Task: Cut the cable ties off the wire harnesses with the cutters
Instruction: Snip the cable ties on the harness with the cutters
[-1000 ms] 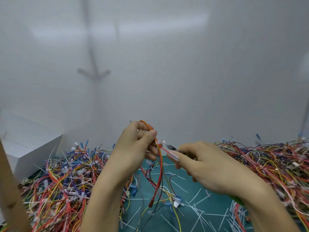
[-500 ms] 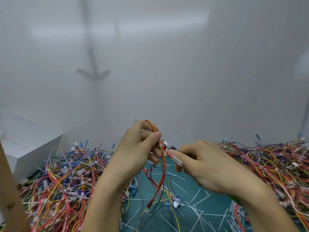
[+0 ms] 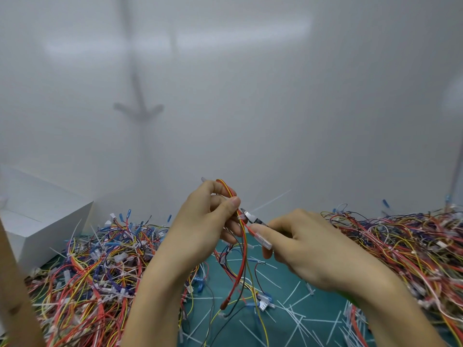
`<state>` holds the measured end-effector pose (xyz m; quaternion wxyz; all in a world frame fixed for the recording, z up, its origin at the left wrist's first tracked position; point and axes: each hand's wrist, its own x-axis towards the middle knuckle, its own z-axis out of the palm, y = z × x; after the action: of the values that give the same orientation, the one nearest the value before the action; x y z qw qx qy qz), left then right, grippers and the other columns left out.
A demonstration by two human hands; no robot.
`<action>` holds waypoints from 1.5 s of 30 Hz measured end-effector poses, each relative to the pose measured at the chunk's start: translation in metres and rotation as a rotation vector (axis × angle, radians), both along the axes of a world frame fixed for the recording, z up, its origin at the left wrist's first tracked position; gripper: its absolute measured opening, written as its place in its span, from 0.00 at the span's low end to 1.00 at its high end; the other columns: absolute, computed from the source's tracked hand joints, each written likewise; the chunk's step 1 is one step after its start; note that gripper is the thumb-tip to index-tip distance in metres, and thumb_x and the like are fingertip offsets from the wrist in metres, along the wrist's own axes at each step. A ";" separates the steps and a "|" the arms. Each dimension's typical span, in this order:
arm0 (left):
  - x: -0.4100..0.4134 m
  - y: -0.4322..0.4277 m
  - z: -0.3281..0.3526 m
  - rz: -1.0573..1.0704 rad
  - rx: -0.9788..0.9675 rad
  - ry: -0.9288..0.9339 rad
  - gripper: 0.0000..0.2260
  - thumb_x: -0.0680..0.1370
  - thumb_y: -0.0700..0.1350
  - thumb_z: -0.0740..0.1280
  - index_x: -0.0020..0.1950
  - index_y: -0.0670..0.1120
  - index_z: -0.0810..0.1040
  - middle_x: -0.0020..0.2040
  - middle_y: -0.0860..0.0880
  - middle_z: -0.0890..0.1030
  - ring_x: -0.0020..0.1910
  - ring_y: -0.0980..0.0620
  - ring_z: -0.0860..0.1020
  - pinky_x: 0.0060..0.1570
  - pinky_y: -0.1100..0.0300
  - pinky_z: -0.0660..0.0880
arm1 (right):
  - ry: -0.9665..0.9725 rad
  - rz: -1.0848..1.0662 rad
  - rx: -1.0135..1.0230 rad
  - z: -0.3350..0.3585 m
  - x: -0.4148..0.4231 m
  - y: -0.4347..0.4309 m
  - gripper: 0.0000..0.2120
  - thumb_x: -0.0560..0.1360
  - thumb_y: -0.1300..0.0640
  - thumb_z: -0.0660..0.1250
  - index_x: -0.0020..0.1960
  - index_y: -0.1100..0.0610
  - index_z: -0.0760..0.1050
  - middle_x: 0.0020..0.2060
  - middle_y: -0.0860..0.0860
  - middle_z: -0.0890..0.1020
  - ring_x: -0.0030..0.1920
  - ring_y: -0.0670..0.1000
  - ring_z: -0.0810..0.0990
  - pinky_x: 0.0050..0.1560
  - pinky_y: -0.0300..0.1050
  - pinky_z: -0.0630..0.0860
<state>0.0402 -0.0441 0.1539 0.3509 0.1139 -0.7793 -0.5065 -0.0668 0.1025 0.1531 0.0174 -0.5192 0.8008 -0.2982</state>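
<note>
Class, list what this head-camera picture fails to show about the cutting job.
1. Head view: handles of the cutters, mostly hidden in the right hand.
2. Head view: cable tie on the wire harness, too small to tell if severed.
3. Head view: right wire pile, cut off by the frame edge.

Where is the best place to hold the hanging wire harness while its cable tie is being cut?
Probably pinch the wire harness just above the white cable tie, coming from the left, as the left hand does. The wires hang limp below, and the cutters in the right hand point in from the right.
</note>
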 end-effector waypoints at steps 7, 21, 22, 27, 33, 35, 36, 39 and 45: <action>0.000 -0.001 -0.001 0.006 -0.018 -0.001 0.01 0.81 0.39 0.63 0.50 0.42 0.73 0.32 0.46 0.81 0.29 0.51 0.80 0.28 0.62 0.77 | -0.027 0.005 0.004 -0.001 0.000 0.000 0.28 0.78 0.33 0.55 0.34 0.53 0.77 0.26 0.52 0.74 0.23 0.45 0.67 0.32 0.45 0.67; 0.000 -0.002 0.000 0.002 -0.026 0.029 0.02 0.81 0.37 0.62 0.50 0.42 0.73 0.34 0.41 0.80 0.28 0.52 0.79 0.27 0.62 0.76 | -0.146 0.048 -0.036 -0.007 -0.001 -0.005 0.28 0.78 0.34 0.55 0.32 0.54 0.76 0.23 0.47 0.74 0.21 0.43 0.68 0.30 0.40 0.66; 0.000 -0.002 0.000 0.000 -0.024 0.031 0.02 0.81 0.37 0.62 0.50 0.42 0.73 0.33 0.42 0.80 0.28 0.52 0.79 0.27 0.63 0.76 | -0.145 0.052 -0.035 -0.007 -0.001 -0.005 0.28 0.78 0.35 0.55 0.32 0.53 0.75 0.23 0.47 0.74 0.21 0.43 0.69 0.30 0.40 0.66; 0.000 -0.002 0.000 0.005 -0.017 0.046 0.02 0.82 0.36 0.61 0.51 0.42 0.72 0.31 0.45 0.79 0.27 0.53 0.78 0.26 0.63 0.75 | -0.161 0.068 -0.046 -0.007 0.000 -0.007 0.27 0.80 0.36 0.55 0.32 0.54 0.75 0.22 0.46 0.72 0.23 0.46 0.70 0.30 0.41 0.67; 0.003 -0.002 0.004 0.006 -0.001 0.069 0.02 0.81 0.36 0.61 0.51 0.41 0.73 0.28 0.48 0.79 0.27 0.54 0.78 0.27 0.64 0.76 | -0.132 0.078 -0.088 -0.010 0.002 -0.011 0.27 0.80 0.35 0.55 0.34 0.54 0.75 0.23 0.48 0.72 0.25 0.48 0.68 0.31 0.45 0.67; 0.005 -0.002 0.005 0.004 0.003 0.079 0.02 0.81 0.36 0.61 0.51 0.40 0.73 0.27 0.48 0.79 0.26 0.54 0.78 0.27 0.64 0.76 | -0.126 0.079 -0.099 -0.010 0.003 -0.013 0.28 0.79 0.34 0.54 0.34 0.54 0.74 0.23 0.48 0.72 0.24 0.47 0.68 0.31 0.44 0.67; 0.006 -0.002 0.005 0.004 0.005 0.082 0.02 0.81 0.36 0.61 0.51 0.40 0.73 0.27 0.48 0.79 0.26 0.54 0.78 0.27 0.65 0.76 | -0.125 0.082 -0.104 -0.011 0.004 -0.013 0.28 0.79 0.33 0.54 0.34 0.54 0.74 0.23 0.48 0.72 0.25 0.48 0.68 0.31 0.45 0.67; 0.006 -0.001 0.006 -0.002 0.025 0.098 0.02 0.81 0.35 0.61 0.52 0.39 0.73 0.27 0.49 0.78 0.25 0.55 0.77 0.26 0.65 0.75 | -0.126 0.088 -0.122 -0.010 0.006 -0.014 0.29 0.78 0.33 0.54 0.34 0.55 0.74 0.24 0.50 0.71 0.25 0.49 0.69 0.31 0.49 0.69; 0.009 0.000 0.007 -0.037 0.082 0.138 0.05 0.81 0.34 0.61 0.57 0.36 0.72 0.30 0.49 0.80 0.25 0.56 0.77 0.26 0.65 0.74 | -0.145 0.088 -0.180 -0.008 0.009 -0.013 0.27 0.79 0.36 0.55 0.34 0.55 0.74 0.25 0.53 0.71 0.27 0.54 0.71 0.34 0.53 0.74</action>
<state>0.0487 -0.0440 0.1607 0.3897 0.0787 -0.7337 -0.5511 -0.0577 0.0893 0.1456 0.0418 -0.5303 0.7439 -0.4045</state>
